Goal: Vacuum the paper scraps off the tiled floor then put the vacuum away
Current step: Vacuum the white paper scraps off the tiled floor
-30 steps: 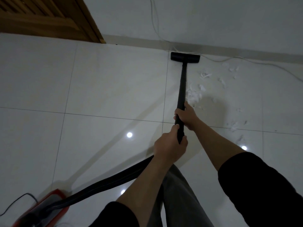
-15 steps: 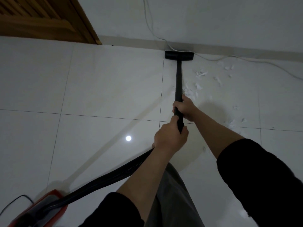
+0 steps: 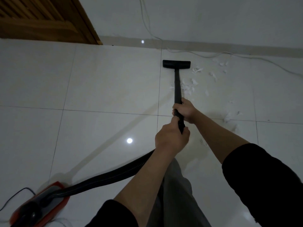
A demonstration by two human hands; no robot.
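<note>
both hands, left hand (image 3: 172,138) and right hand (image 3: 186,110), grip the wand (image 3: 177,89); the floor nozzle (image 3: 176,64) has drawn back from the skirting, with paper scraps (image 3: 188,87) still unvacuumed beside it.

Item count, head view: 2 hands, 1 vacuum assembly, many paper scraps.

1 left hand (image 3: 172,138) and 1 right hand (image 3: 185,110) are visible. 1 wand (image 3: 177,89), 1 floor nozzle (image 3: 176,64), 1 ribbed hose (image 3: 114,175) and 1 red canister (image 3: 41,203) are present. 1 white cable (image 3: 213,54) and 1 black cord (image 3: 16,196) are visible. The paper scraps (image 3: 188,88) are too numerous and too small for an exact count. 1 wooden door (image 3: 45,20) is visible.
</note>
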